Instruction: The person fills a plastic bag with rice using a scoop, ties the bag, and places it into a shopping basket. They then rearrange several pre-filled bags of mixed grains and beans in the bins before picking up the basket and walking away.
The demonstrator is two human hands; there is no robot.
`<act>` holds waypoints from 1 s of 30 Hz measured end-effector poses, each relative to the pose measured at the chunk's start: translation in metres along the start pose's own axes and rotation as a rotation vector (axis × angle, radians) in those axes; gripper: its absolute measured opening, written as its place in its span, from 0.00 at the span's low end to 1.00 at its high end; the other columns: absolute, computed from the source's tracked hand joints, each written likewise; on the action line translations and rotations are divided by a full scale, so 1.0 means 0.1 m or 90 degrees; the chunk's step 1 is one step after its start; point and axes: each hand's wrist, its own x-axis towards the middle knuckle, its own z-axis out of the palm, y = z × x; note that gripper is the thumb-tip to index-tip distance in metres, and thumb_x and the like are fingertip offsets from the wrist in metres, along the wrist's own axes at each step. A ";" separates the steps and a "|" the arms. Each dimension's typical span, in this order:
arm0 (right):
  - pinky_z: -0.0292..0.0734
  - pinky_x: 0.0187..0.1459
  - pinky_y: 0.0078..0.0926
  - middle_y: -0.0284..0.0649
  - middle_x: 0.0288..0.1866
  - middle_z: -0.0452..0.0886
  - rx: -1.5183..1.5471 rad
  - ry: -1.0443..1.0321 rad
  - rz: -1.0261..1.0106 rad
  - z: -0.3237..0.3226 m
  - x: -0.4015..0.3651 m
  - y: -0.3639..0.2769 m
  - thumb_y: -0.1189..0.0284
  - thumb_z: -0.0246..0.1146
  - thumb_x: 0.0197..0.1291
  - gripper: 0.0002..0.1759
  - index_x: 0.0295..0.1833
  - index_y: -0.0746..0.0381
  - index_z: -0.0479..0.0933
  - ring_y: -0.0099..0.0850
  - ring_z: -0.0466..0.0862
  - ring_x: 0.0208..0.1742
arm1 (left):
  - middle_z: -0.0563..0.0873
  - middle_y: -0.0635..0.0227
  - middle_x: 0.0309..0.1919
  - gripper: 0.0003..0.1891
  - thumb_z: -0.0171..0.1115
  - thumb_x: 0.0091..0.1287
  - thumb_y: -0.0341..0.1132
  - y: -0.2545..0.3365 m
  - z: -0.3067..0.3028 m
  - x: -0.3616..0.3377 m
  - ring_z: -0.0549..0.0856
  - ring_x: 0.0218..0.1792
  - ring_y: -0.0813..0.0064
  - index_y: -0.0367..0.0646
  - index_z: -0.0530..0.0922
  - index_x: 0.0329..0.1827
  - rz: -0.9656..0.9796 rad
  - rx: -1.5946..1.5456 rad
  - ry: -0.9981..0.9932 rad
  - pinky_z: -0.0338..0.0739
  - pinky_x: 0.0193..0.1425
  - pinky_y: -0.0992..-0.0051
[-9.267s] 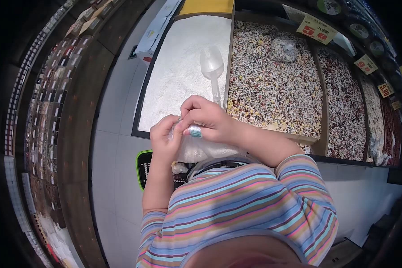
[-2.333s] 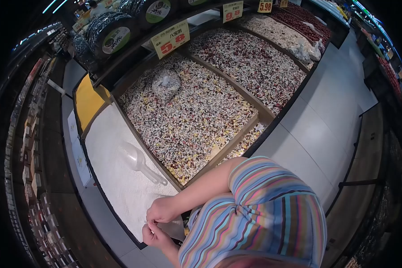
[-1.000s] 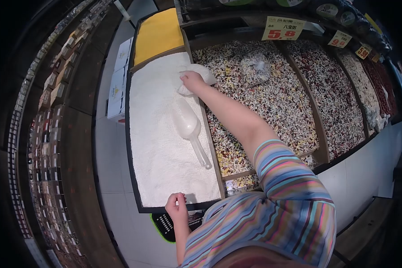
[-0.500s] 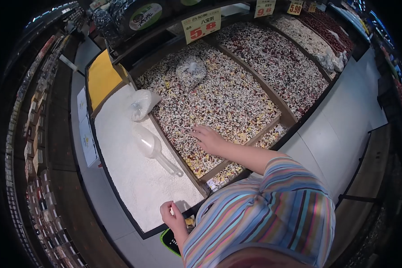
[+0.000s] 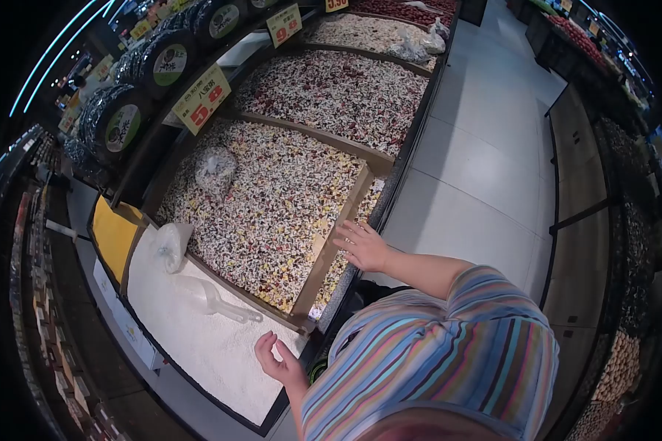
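Note:
My right hand point(image 5: 364, 246) is spread over the narrow front strip of the mixed-grain bin point(image 5: 272, 191), beside its wooden divider point(image 5: 332, 231); nothing is held in it. Above the near edge of the white grain point(image 5: 228, 360), my left hand point(image 5: 278, 359) has loosely curled, separated fingers and holds nothing. A clear scoop point(image 5: 212, 300) lies on the white grain, near a plastic bag of white grain point(image 5: 171, 248). Another tied bag point(image 5: 215, 170) rests on the mixed grains.
Further bins of darker mixed grain point(image 5: 331, 95) and pale grain point(image 5: 360, 35) lie beyond. Price signs point(image 5: 201, 100) and wrapped round packages point(image 5: 122, 126) line the back. The tiled aisle floor point(image 5: 449, 198) is at right, with wooden cabinets point(image 5: 585, 191) beyond.
The view has turned to the right, so the bins appear rotated and shifted left. My right hand has moved from over the main mixed grains to the front strip. My left hand's fingers look more parted.

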 end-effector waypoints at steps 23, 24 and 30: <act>0.77 0.51 0.38 0.41 0.47 0.82 0.233 -0.274 -0.216 -0.21 -0.75 1.91 0.62 0.58 0.59 0.15 0.49 0.54 0.79 0.41 0.78 0.56 | 0.79 0.57 0.35 0.04 0.57 0.61 0.24 1.24 2.57 -0.08 0.79 0.39 0.57 0.36 0.77 0.38 0.051 0.038 -0.124 0.73 0.45 0.65; 0.78 0.48 0.39 0.44 0.42 0.83 0.207 -0.344 0.031 -0.48 -0.97 2.23 0.61 0.56 0.59 0.17 0.49 0.56 0.79 0.43 0.82 0.47 | 0.80 0.57 0.36 0.05 0.56 0.60 0.23 1.30 2.80 0.00 0.80 0.39 0.57 0.37 0.77 0.38 0.122 0.062 -0.141 0.74 0.45 0.65; 0.73 0.56 0.40 0.51 0.50 0.80 0.037 -0.274 0.854 -0.59 -3.80 5.07 0.63 0.56 0.56 0.19 0.47 0.63 0.79 0.47 0.79 0.53 | 0.79 0.55 0.49 0.13 0.60 0.58 0.28 1.77 4.13 0.55 0.77 0.52 0.53 0.40 0.77 0.46 0.204 0.084 -0.267 0.70 0.58 0.62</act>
